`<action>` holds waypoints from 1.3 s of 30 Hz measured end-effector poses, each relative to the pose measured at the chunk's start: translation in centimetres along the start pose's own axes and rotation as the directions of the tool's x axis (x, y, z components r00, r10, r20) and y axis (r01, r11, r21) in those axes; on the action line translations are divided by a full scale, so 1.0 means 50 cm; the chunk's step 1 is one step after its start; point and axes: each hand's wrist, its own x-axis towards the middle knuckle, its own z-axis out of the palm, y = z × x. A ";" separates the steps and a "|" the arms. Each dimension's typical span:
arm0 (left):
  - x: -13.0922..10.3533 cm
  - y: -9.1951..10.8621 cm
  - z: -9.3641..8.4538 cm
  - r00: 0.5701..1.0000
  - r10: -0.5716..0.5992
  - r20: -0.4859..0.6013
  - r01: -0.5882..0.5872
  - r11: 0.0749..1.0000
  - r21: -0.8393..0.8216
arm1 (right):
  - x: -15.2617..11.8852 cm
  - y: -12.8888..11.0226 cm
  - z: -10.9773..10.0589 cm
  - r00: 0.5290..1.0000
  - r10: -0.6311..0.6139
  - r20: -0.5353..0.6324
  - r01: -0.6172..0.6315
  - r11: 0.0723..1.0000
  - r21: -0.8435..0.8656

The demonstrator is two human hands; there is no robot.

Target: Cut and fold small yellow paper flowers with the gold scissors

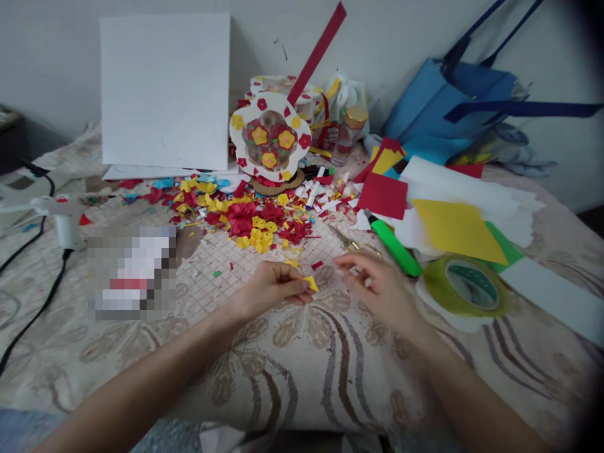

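Plain pale wall [377, 44] facing me, small dark mark [282, 49] on it. My surface has a beige cloth [311, 377] over it: brown and grey floral motifs, wavy stripes, grid patch near the middle. Dark piece of furniture [9, 141] at my far left, cut off by the view. Light dim, coolish, shadows soft.
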 end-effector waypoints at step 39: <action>0.005 -0.015 0.004 0.972 0.235 0.002 -0.233 0.963 0.135 | -0.017 -0.035 0.081 0.985 0.073 0.158 -0.143 0.853 0.502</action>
